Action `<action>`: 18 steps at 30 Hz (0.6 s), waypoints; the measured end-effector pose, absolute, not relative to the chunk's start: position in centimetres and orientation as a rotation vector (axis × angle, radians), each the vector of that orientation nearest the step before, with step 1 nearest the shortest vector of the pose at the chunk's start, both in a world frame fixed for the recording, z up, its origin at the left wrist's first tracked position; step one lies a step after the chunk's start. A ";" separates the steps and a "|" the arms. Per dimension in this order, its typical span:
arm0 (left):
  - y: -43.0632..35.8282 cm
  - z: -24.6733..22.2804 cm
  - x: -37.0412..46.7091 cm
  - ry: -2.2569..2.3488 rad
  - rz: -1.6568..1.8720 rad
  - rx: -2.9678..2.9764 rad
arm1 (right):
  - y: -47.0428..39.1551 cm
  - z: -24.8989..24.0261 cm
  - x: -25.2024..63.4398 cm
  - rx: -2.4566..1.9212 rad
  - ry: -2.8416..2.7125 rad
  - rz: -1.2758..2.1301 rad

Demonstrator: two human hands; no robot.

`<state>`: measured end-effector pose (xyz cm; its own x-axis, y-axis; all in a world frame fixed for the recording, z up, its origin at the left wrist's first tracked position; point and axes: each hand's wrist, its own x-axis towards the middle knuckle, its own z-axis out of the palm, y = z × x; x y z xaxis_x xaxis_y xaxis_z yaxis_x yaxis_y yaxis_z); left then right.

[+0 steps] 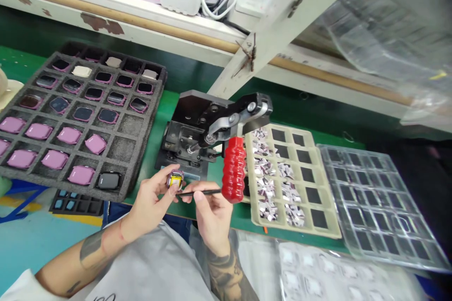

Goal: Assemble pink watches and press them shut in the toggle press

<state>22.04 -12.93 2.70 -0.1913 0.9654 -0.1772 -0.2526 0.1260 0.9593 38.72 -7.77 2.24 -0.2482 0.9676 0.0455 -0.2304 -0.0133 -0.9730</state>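
Note:
My left hand [151, 202] is closed on a small watch case [175, 180] with a purple rim, held upright between thumb and fingers; its open side shows a yellow part inside. My right hand [211, 214] pinches a thin black tool [203, 193], whose left end is at the lower edge of the watch case. Both hands are at the table's front edge, just below a black toggle clamp press [190, 141]. The red ribbed handle [233, 169] of the press hangs right above my right hand.
At left, a grey foam tray [122, 188] holds purple cases and dark-screened ones. Right of the press stand a cream tray [254, 188] of small shiny pieces and a clear plastic tray [384, 207]. A white shelf beam [261, 33] slants overhead behind the press.

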 end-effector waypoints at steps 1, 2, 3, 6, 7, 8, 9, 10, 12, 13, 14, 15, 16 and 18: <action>-12.8 2.8 22.1 1.248 1.369 0.781 | -7.9 2.2 39.0 -0.879 -1.213 1.408; -12.7 3.1 22.2 1.249 1.388 0.752 | -7.9 2.1 39.2 -0.884 -1.194 1.303; -12.5 3.4 22.3 1.247 1.408 0.725 | -8.0 2.0 39.3 -0.905 -1.166 1.197; -12.1 4.2 22.6 1.211 1.435 0.678 | -8.0 1.4 39.2 -0.999 -1.129 1.100; -11.9 4.3 22.6 1.184 1.433 0.665 | -7.9 1.3 39.3 -1.024 -1.136 1.142; -11.8 4.3 22.6 1.149 1.424 0.646 | -7.8 1.3 39.4 -1.036 -1.150 1.200; -11.7 4.1 22.6 1.113 1.411 0.615 | -7.5 1.5 39.8 -1.027 -1.168 1.257; -11.6 3.8 22.5 1.085 1.397 0.577 | -7.2 1.9 40.5 -0.994 -1.190 1.312; -11.5 3.0 22.1 1.093 1.392 0.524 | -5.9 3.4 42.4 -0.868 -1.274 1.399; -11.5 2.5 22.0 1.135 1.401 0.532 | -5.0 4.5 43.5 -0.809 -1.333 1.396; -11.6 1.9 21.8 1.192 1.412 0.569 | -4.1 5.5 44.7 -0.794 -1.377 1.308; -11.7 1.4 21.6 1.253 1.419 0.629 | -3.1 6.6 45.8 -0.832 -1.395 1.119; -11.9 1.0 21.5 1.305 1.410 0.701 | -2.1 7.4 46.7 -0.901 -1.391 0.850; -12.4 0.2 21.2 1.373 1.338 0.838 | -0.8 8.3 48.0 -1.030 -1.408 0.305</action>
